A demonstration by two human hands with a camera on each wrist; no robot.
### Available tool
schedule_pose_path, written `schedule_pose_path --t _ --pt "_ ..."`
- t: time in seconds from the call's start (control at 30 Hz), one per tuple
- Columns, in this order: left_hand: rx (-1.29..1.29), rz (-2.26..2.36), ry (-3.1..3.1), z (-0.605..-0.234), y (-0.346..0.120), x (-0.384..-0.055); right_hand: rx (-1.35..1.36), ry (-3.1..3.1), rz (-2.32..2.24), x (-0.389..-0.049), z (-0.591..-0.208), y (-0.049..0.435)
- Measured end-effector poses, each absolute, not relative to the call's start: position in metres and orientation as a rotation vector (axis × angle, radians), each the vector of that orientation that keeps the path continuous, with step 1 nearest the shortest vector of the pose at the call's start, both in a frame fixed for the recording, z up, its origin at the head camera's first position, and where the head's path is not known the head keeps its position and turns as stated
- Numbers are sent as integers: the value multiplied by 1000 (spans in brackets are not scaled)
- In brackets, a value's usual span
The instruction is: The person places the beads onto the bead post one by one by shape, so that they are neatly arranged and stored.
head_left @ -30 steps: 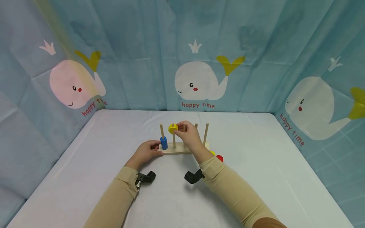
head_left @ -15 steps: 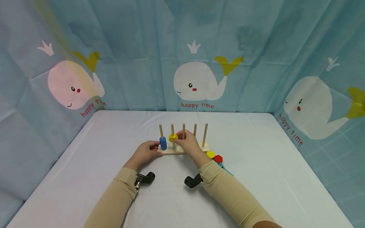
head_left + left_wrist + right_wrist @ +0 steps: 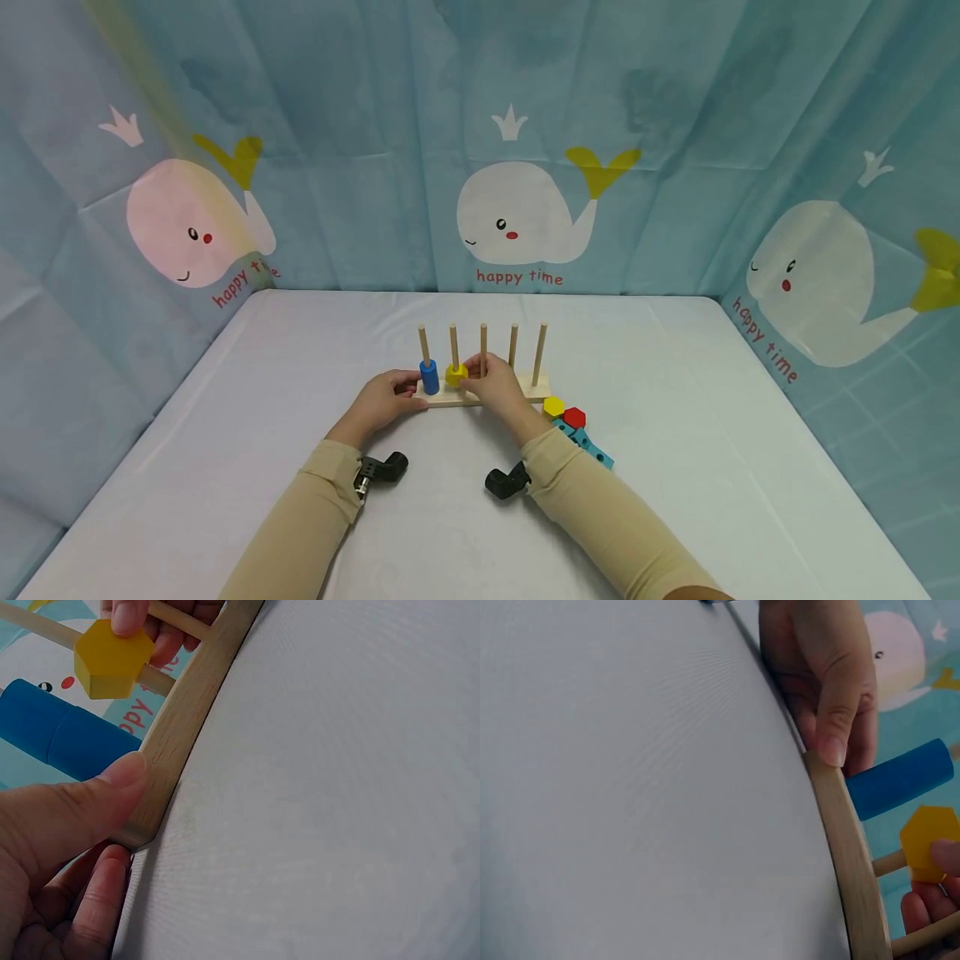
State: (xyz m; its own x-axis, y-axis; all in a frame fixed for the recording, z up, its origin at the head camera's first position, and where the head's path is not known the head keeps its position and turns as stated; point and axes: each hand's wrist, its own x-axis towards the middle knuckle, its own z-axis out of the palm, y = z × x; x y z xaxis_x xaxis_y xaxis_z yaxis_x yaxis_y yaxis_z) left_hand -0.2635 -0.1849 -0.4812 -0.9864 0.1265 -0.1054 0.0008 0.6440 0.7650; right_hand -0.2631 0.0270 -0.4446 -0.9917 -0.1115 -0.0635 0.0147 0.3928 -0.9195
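A wooden peg stand [image 3: 482, 391] with several upright pegs sits on the white table. My left hand [image 3: 382, 404] grips its left end, the thumb [image 3: 124, 774] lying on the front edge. Two blue cylinders [image 3: 64, 727] are stacked on the leftmost peg, beside that thumb. My right hand [image 3: 498, 387] pinches a yellow hexagonal block [image 3: 112, 658] between thumb and fingers. This block is threaded on the second peg, and a short stretch of bare peg [image 3: 889, 862] shows between it and the base.
Right of the stand lie another yellow hexagonal block [image 3: 553, 407], a red hexagonal block [image 3: 574, 417] and turquoise blocks with holes [image 3: 592, 448], near the right sleeve. A whale-print curtain [image 3: 360, 225] rises behind the table.
My right hand has brought the yellow block down the second peg, from near its top to just above the base. The left hand keeps its grip on the stand's end.
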Motion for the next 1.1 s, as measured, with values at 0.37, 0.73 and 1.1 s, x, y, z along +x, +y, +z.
schedule_pose_path --t 0.37,0.73,1.1 --pt "120 1256 2723 -479 -184 -262 -124 2671 -1544 -262 -449 26" --pt "126 1236 2729 -475 -184 -260 -140 2681 -1530 -261 -447 25" --pt "126 1250 2727 -476 -182 -259 -184 2617 -1506 -254 -435 38"
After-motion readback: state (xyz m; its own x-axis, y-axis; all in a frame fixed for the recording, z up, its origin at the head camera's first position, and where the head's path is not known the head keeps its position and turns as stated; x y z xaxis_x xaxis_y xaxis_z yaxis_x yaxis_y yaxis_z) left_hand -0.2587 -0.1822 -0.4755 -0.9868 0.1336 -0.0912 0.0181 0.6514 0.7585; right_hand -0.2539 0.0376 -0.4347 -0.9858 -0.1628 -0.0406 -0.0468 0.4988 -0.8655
